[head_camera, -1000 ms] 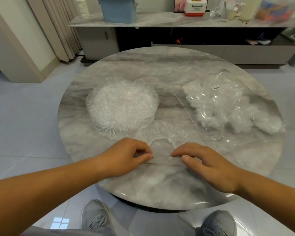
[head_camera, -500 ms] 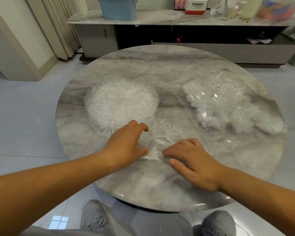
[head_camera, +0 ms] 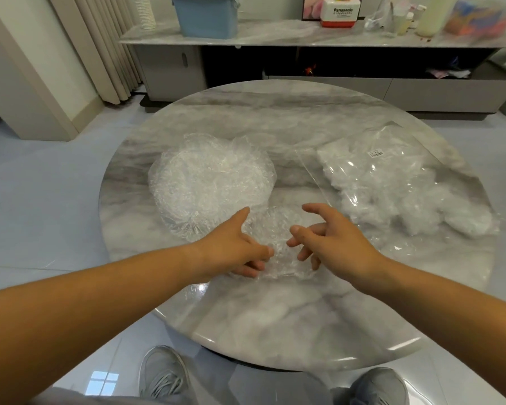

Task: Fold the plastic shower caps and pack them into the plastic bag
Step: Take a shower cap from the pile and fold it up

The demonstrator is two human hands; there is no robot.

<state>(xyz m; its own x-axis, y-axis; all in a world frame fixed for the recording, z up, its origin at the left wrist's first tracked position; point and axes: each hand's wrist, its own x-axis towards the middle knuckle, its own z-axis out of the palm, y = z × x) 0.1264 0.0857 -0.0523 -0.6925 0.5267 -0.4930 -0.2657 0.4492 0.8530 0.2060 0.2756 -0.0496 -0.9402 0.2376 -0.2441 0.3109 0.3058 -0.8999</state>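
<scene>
Crumpled shower cap (head_camera: 278,238) on worktop (head_camera: 275,118), midway between left hand (head_camera: 231,247) and right hand (head_camera: 333,238); right fingers (head_camera: 316,210) spread wide, left half-curled, grip uncertain.

"panasonic" on the red-and-white box (head_camera: 338,11); bag sticker (head_camera: 376,153) illegible

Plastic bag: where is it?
Head view: the plastic bag lies on the table, right side, just beyond the right hand, opposite the loose cap pile.
</scene>
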